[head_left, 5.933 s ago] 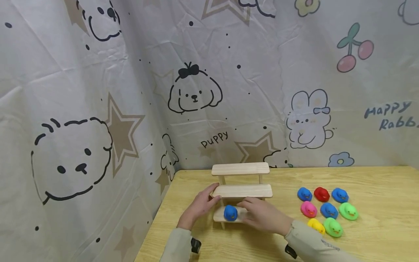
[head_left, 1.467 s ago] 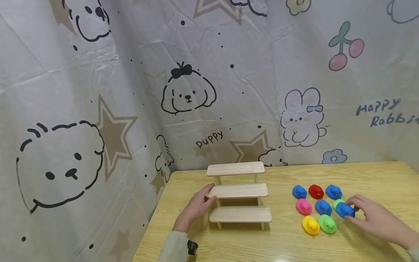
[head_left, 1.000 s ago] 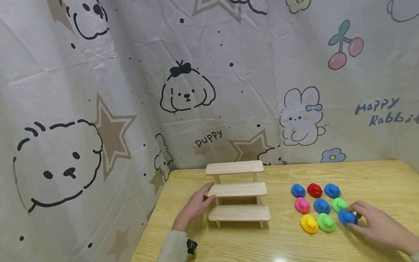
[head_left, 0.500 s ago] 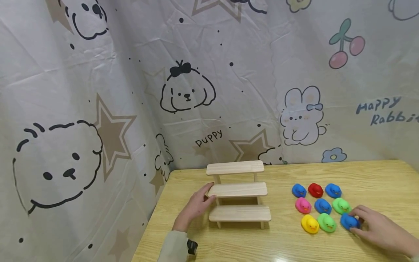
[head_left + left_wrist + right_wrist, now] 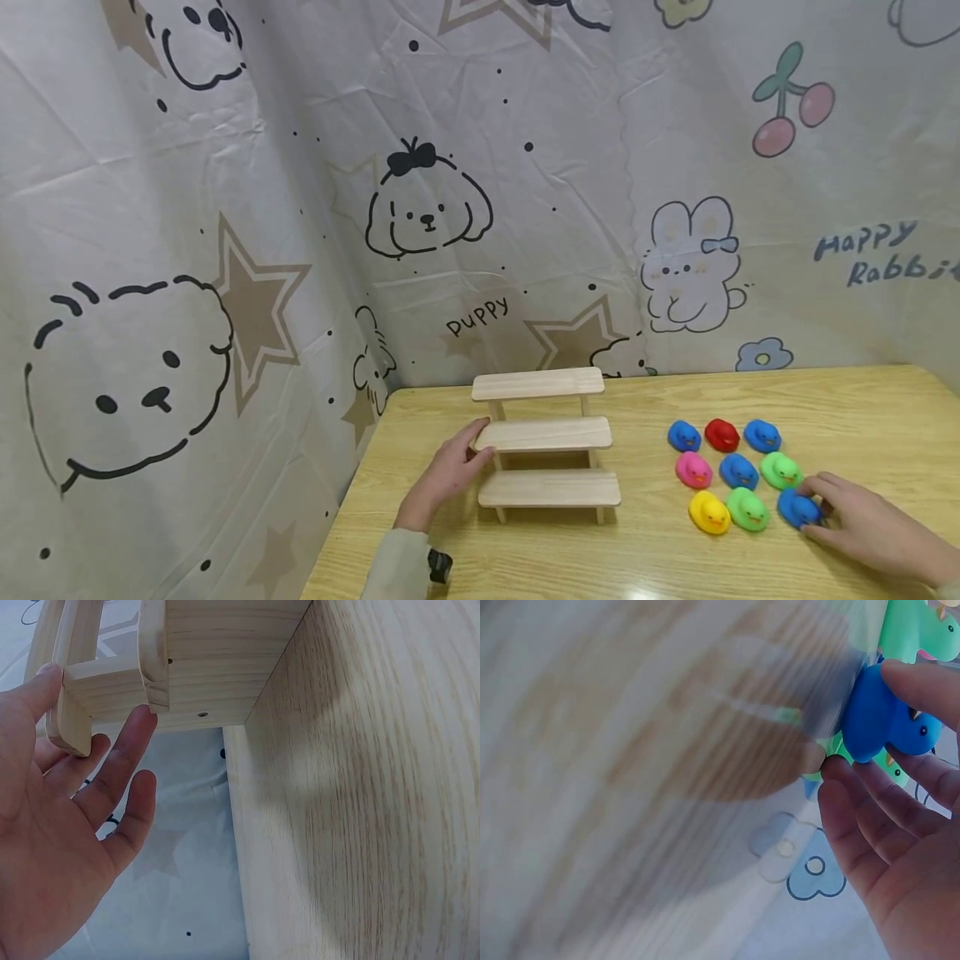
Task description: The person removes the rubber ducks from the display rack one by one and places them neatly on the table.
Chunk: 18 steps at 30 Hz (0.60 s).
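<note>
My left hand [image 5: 446,477] pinches the left end of the middle board of a three-tier wooden shelf stand [image 5: 547,487]; in the left wrist view the thumb lies on one face of that board and fingers lie behind it. At the right, my right hand [image 5: 862,521] holds a blue rubber duck [image 5: 798,507] between thumb and fingers, down at the tabletop. This duck [image 5: 881,712] shows clearly in the right wrist view. Left of it sits a green duck [image 5: 747,509], and just behind it another green duck [image 5: 781,471].
More rubber ducks stand in rows: yellow [image 5: 709,512], pink [image 5: 693,470], red [image 5: 722,435] and several blue, one being the middle blue duck [image 5: 739,472]. A printed curtain [image 5: 585,208] hangs behind and left of the wooden table [image 5: 570,562].
The right hand was at the bottom board near a blue duck; that board now bears none. It later carried a blue duck forward past the green one, down to the front row's right end.
</note>
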### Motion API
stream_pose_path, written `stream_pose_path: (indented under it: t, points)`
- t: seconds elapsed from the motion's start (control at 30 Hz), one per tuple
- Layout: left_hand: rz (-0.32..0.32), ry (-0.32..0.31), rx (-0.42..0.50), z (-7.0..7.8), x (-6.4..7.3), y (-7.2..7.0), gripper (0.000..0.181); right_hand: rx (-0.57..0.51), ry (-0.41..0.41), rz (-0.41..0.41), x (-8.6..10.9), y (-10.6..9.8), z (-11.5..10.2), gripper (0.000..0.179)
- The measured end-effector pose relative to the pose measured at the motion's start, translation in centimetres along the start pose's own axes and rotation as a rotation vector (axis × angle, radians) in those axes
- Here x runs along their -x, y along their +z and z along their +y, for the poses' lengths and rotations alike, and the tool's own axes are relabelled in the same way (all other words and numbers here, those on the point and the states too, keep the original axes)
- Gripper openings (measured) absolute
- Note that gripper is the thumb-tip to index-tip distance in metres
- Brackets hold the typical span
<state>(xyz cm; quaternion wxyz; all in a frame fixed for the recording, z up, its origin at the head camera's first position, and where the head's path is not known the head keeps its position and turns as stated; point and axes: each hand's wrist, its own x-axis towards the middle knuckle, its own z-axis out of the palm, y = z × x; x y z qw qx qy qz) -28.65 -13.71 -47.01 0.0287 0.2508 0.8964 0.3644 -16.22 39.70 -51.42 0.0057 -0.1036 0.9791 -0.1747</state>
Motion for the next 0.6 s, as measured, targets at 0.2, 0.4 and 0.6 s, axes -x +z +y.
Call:
stream_pose_path:
  t: [0.2, 0.4, 0.6]
  points:
    - [-0.005, 0.0, -0.003, -0.04, 0.04, -0.04, 0.058, -0.013, 0.0, -0.002, -0.16, 0.28, 0.01, 0.037]
    - [0.001, -0.008, 0.007, -0.08, 0.03, -0.07, 0.057, -0.05, 0.044, -0.013, -0.26, 0.4, -0.14, 0.046]
    - [0.022, -0.012, -0.051, 0.13, 0.06, -0.02, 0.059, -0.051, 0.056, 0.007, -0.09, 0.5, -0.42, 0.055]
